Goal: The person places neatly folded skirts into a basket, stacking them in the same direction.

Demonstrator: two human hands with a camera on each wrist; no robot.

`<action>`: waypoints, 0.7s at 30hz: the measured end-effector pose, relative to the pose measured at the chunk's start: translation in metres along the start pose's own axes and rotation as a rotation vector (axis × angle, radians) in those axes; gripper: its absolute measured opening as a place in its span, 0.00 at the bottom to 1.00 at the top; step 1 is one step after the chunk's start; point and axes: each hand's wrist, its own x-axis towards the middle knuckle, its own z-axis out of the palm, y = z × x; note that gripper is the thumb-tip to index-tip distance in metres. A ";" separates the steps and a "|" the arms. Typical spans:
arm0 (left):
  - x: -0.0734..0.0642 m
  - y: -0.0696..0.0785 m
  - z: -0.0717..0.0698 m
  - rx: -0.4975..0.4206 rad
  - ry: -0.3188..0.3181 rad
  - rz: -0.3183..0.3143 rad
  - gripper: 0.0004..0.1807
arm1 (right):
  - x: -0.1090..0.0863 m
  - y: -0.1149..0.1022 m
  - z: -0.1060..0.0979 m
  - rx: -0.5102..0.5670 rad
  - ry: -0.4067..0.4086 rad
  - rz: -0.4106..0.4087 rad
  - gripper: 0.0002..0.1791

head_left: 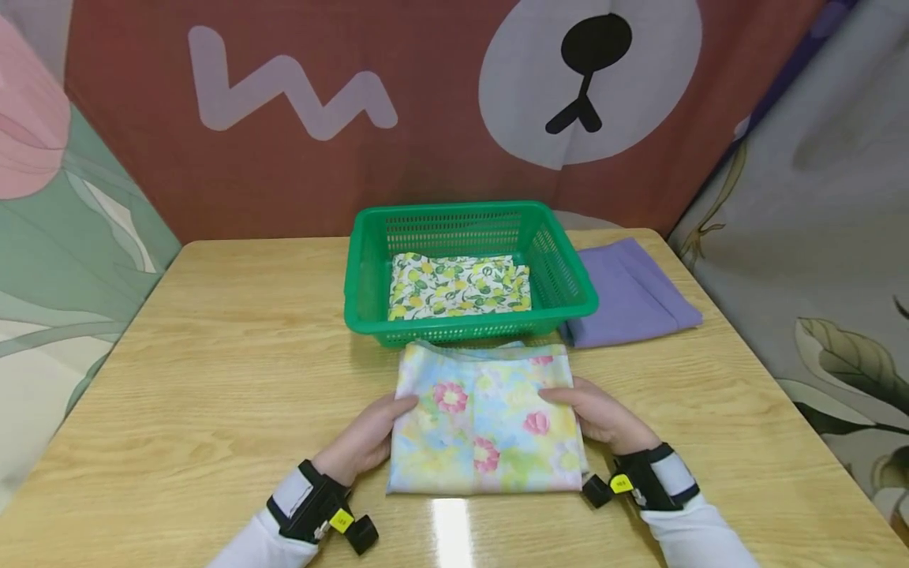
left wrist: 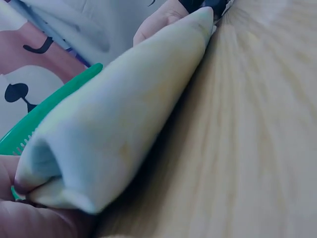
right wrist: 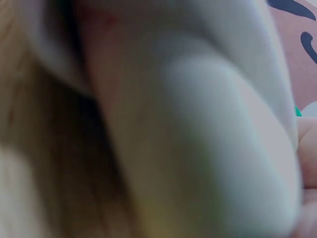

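A folded floral cloth (head_left: 490, 426), pastel yellow and blue with pink flowers, is in front of the basket in the head view. My left hand (head_left: 369, 434) grips its left edge with the thumb on top. On the opposite edge my right hand (head_left: 604, 414) holds it the same way, fingers tucked beneath and mostly hidden. The left wrist view shows the cloth's folded side (left wrist: 124, 124) pinched at the near corner, lifted slightly at an angle above the table. Close up and blurred, the cloth (right wrist: 198, 139) fills most of the right wrist view.
Behind the cloth stands a green plastic basket (head_left: 469, 325) with a folded lemon-print cloth (head_left: 458, 288) inside. A folded purple cloth (head_left: 632, 296) lies to the basket's right, near the right edge of the wooden table (head_left: 234, 355). Printed curtains (head_left: 440, 173) hang around the table.
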 end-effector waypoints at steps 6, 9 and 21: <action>-0.001 0.000 -0.001 -0.041 0.005 0.001 0.31 | -0.003 -0.004 0.007 -0.057 0.088 0.014 0.30; -0.003 0.001 -0.001 -0.047 -0.003 0.008 0.31 | -0.006 -0.007 0.011 -0.062 0.109 0.006 0.30; -0.015 0.009 0.001 -0.092 -0.068 0.046 0.34 | -0.020 -0.017 0.017 -0.048 0.065 -0.063 0.17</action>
